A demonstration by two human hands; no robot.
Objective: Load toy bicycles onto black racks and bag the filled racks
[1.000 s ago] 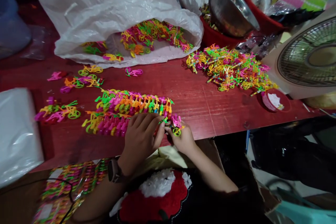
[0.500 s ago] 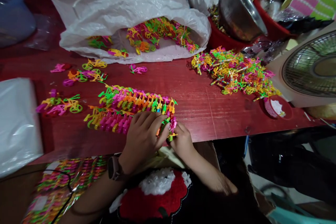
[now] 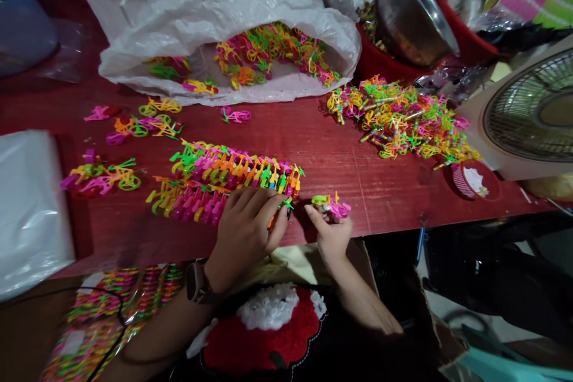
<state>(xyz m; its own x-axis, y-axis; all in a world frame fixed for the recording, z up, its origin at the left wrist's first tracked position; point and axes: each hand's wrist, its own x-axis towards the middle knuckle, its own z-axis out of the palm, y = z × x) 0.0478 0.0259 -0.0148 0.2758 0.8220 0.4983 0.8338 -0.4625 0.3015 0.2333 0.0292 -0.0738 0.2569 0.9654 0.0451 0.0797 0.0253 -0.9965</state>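
Observation:
Two lined-up rows of small plastic toy bicycles in green, pink, orange and yellow lie on the red table, the back row (image 3: pixel 237 166) behind the front row (image 3: pixel 190 200). My left hand (image 3: pixel 250 221) is curled over the right end of the front row, its thumb against a green and orange piece at that end. Its fingers hide much of what it grips. To the right and apart from the rows, my right hand (image 3: pixel 332 234) pinches a toy bicycle (image 3: pixel 338 208) with pink, yellow and green parts between thumb and fingers.
A white plastic bag (image 3: pixel 215 6) at the back holds more loose toys. A heap of toys (image 3: pixel 403 119) lies right, by a small red dish (image 3: pixel 473 182) and a fan (image 3: pixel 532 113). Loose toys (image 3: pixel 102 176) and a white packet (image 3: pixel 31 209) lie left.
My right hand was at the end of the front row beside my left thumb; it has moved right, away from the row, with a toy bicycle in it. My left hand stays on the row.

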